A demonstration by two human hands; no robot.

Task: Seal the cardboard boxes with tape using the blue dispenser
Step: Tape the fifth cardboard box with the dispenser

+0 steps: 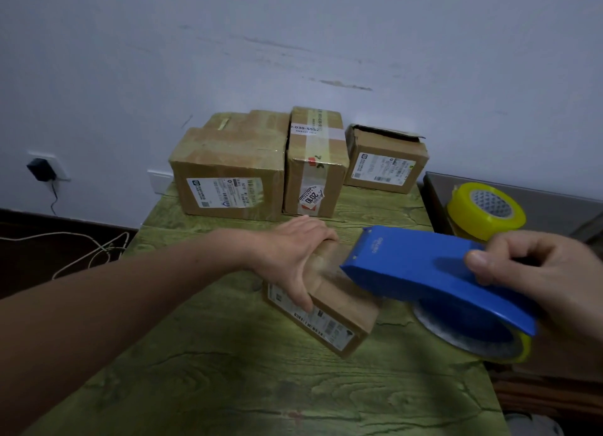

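My green table (248, 390) holds three cardboard boxes (315, 161) upper centre and a small box (339, 308) mid-frame, seemingly flat.

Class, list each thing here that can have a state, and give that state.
Small box: lying flat, held, dispenser nose on top.
Dispenser: gripped, loaded with tape.
Left hand: grips small box.
Right hand: grips dispenser.
Big box: taped shut.
Middle box: taped shut.
Right box: top flap raised.
Spare roll: idle.
Charger: plugged in.
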